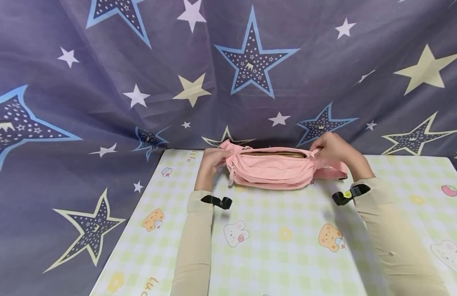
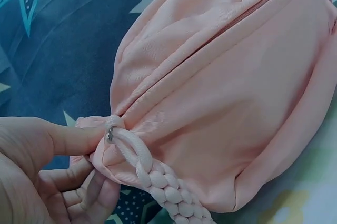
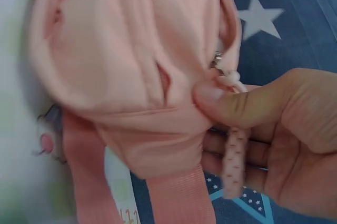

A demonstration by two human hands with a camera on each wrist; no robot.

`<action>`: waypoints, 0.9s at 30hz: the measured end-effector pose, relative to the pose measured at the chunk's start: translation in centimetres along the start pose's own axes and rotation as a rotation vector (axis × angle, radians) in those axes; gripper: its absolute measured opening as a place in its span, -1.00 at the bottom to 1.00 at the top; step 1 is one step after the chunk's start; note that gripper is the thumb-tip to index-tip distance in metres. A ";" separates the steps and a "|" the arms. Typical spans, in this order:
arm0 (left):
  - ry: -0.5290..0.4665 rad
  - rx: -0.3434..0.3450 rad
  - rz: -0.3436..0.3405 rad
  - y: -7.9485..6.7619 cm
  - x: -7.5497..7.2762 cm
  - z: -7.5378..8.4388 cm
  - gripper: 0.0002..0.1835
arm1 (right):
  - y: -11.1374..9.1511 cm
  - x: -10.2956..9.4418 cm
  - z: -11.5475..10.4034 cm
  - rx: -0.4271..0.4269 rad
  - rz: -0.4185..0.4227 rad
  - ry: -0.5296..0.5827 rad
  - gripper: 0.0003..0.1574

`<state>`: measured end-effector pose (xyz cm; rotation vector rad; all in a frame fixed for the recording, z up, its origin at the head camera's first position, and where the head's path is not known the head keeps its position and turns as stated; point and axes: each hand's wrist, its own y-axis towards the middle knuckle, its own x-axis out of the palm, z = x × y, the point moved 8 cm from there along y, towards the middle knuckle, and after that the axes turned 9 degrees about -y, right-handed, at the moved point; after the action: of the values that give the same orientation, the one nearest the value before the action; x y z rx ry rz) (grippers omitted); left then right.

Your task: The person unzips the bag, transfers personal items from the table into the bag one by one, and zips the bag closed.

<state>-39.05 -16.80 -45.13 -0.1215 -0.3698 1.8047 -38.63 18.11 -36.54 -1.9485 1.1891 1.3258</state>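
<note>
A pink waist bag (image 1: pixel 274 168) stands at the far side of the table, its top zipper partly parted with a brownish lining showing. My left hand (image 1: pixel 215 158) pinches the bag's left end; in the left wrist view, thumb and fingers grip the fabric beside a braided zipper pull (image 2: pixel 171 192). At the opposite end, my right hand (image 1: pixel 332 148) pinches the corner near the top zipper. The right wrist view shows its thumb pressed on the fabric, with another braided pull (image 3: pixel 234 161) hanging by the fingers. A pink webbing strap (image 3: pixel 181 197) trails from that end.
The table (image 1: pixel 287 263) wears a green checked cloth printed with cartoon animals and flowers. Right behind the bag hangs a dark blue curtain (image 1: pixel 169 53) with stars, which also runs down the left side. Each wrist carries a black strap with a small camera (image 1: pixel 225 202).
</note>
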 end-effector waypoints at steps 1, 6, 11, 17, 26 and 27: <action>0.011 -0.012 -0.005 0.1 0.0 -0.1 -0.87 | 0.1 0.1 0.2 -0.001 -0.014 0.025 -0.81; 0.049 -0.019 -0.028 0.2 0.0 -0.5 -0.76 | 0.2 0.8 1.3 0.038 -0.058 0.125 -0.77; 0.073 -0.010 -0.030 0.3 -0.2 -0.8 -0.69 | 0.3 1.2 2.1 0.071 -0.071 0.179 -0.77; 0.089 -0.018 -0.046 0.5 -0.6 -1.1 -0.82 | 0.1 1.9 2.8 0.090 -0.068 0.264 -0.66; 0.100 -0.018 -0.072 0.4 -0.1 -1.1 -0.83 | -1.0 2.5 3.5 0.091 0.024 0.225 -0.78; 0.103 -0.020 -0.074 0.5 0.0 -1.1 -0.82 | -1.1 2.5 3.5 0.092 0.033 0.226 -0.79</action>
<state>-39.18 -16.73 -46.35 -0.2112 -0.3154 1.7149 -38.99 20.48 -40.31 -2.0612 1.3677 1.0675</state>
